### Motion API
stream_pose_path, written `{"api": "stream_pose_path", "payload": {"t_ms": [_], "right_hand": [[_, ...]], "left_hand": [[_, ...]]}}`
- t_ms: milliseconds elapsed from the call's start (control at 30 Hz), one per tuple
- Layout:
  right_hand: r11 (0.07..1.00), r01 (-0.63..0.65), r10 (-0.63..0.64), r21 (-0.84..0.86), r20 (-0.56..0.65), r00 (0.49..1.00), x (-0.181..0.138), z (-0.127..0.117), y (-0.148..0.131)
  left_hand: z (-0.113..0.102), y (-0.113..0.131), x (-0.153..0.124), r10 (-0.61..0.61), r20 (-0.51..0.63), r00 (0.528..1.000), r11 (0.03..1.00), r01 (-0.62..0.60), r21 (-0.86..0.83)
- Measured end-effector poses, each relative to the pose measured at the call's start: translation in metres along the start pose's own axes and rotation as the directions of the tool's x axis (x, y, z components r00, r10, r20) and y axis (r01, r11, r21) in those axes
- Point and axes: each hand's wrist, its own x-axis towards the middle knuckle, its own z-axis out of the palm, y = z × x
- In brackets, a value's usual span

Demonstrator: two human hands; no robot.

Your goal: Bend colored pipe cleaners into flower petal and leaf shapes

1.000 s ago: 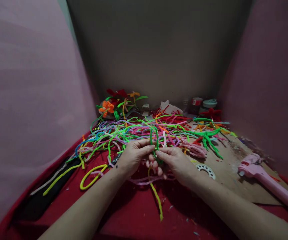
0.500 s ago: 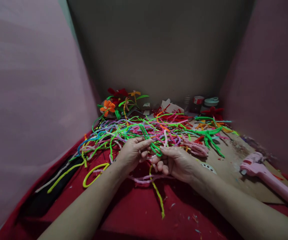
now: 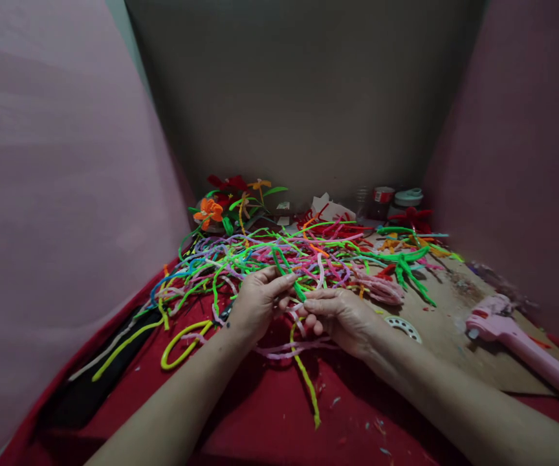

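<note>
Between my two hands is a bent green pipe cleaner (image 3: 279, 259), its loop rising above my left fingers. My left hand (image 3: 259, 301) pinches it with thumb and forefinger. At its lower end, my right hand (image 3: 340, 316) is closed with the thumb pressed against the fingers. Fingers partly cover the pipe cleaner there. Behind the hands spreads a tangled heap of pipe cleaners (image 3: 255, 249) in green, pink, purple and other colours. Below them, a yellow pipe cleaner (image 3: 305, 378) hangs down over the red cloth (image 3: 260, 414).
A pink glue gun (image 3: 507, 327) lies at right on a brown board (image 3: 449, 343). Near my right wrist is a white perforated disc (image 3: 402, 328). Pipe-cleaner flowers (image 3: 209, 212) and a lidded jar (image 3: 407, 199) stand at the back. A yellow loop (image 3: 170, 356) lies left.
The green pipe cleaner now shows as a narrower loop between the fingers. My right fingers have shifted slightly left and closed in on its lower end.
</note>
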Motion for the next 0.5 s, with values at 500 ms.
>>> {"api": "stream_pose_path", "payload": {"t_ms": [500], "right_hand": [[0.982, -0.005, 0.031, -0.188, 0.133, 0.991, -0.0049, 0.0023, -0.0051]], "left_hand": [[0.008, 0.0046, -0.0069, -0.072, 0.066, 0.995, 0.993, 0.065, 0.094]]}}
